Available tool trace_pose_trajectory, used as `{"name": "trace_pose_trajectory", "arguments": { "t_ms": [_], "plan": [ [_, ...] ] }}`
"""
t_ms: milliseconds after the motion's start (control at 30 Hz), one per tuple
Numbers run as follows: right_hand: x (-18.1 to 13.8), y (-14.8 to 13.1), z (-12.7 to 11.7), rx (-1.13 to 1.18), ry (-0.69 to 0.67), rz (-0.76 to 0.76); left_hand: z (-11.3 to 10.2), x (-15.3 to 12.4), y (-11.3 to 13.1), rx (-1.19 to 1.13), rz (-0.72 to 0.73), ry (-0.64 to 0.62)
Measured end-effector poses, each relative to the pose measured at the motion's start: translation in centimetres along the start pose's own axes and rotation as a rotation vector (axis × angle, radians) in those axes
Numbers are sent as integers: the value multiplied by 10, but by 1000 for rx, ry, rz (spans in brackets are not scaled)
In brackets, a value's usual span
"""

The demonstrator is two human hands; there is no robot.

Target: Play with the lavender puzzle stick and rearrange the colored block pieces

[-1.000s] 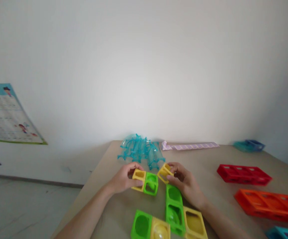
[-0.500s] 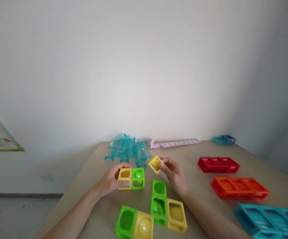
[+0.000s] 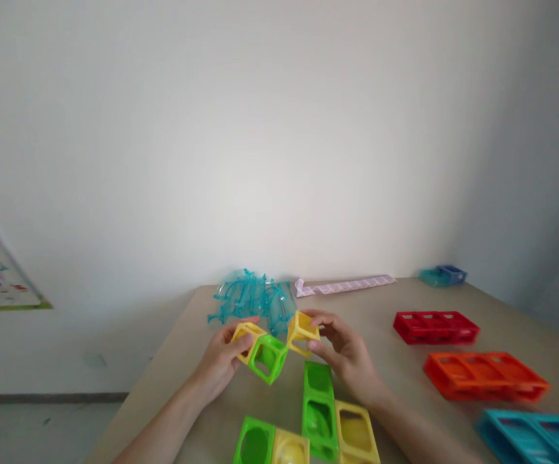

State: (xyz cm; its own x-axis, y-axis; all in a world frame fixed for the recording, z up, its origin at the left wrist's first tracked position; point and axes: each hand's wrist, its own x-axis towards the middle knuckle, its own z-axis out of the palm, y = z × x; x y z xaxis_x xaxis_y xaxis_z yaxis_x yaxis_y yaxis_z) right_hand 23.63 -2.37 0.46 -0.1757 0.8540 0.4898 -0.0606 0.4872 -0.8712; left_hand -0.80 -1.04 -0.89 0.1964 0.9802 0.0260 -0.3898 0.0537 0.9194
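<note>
My left hand (image 3: 222,361) grips a joined pair of hollow cube blocks by its yellow cube (image 3: 249,339); the green cube (image 3: 268,359) points right, tilted. A single yellow cube block (image 3: 302,332) is pinched between the thumb and fingers of my right hand (image 3: 344,351). Its corner is close to the green cube; whether they touch I cannot tell. On the table below lies an L-shaped joined piece with two green cubes (image 3: 318,412) and one yellow cube (image 3: 355,432). Left of it, a green cube (image 3: 254,443) and a yellow cube (image 3: 291,447) are cut off by the frame's bottom.
Transparent teal pieces (image 3: 254,299) are heaped at the table's back, beside a folded pale purple strip (image 3: 347,285). Three-cell block rows in red (image 3: 436,328), orange (image 3: 485,376) and blue (image 3: 540,435) line the right. A dark blue block (image 3: 452,275) is in the far corner.
My left hand has tilted the yellow-green pair, its green end now lower. My right hand has turned the single yellow cube and brought it nearer the pair. The view has shifted slightly.
</note>
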Motion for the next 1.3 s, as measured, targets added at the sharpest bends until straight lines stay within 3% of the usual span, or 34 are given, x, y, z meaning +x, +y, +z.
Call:
{"name": "trace_pose_trajectory", "arguments": {
  "t_ms": [233,467,667,900,1300],
  "plan": [
    [-2,-1,-2,-202,-76,-41,11,-4,2,140,113,19],
    [-3,-3,8,-21,-167,55,23,-5,-4,225,159,-11],
    [-1,-12,4,-185,-318,148,24,-3,-4,223,139,-42],
    [2,-11,4,42,-217,176,25,-3,-8,368,141,-75],
    [1,-13,7,-44,-316,141,28,-11,-7,432,211,-181]
  ]
}}
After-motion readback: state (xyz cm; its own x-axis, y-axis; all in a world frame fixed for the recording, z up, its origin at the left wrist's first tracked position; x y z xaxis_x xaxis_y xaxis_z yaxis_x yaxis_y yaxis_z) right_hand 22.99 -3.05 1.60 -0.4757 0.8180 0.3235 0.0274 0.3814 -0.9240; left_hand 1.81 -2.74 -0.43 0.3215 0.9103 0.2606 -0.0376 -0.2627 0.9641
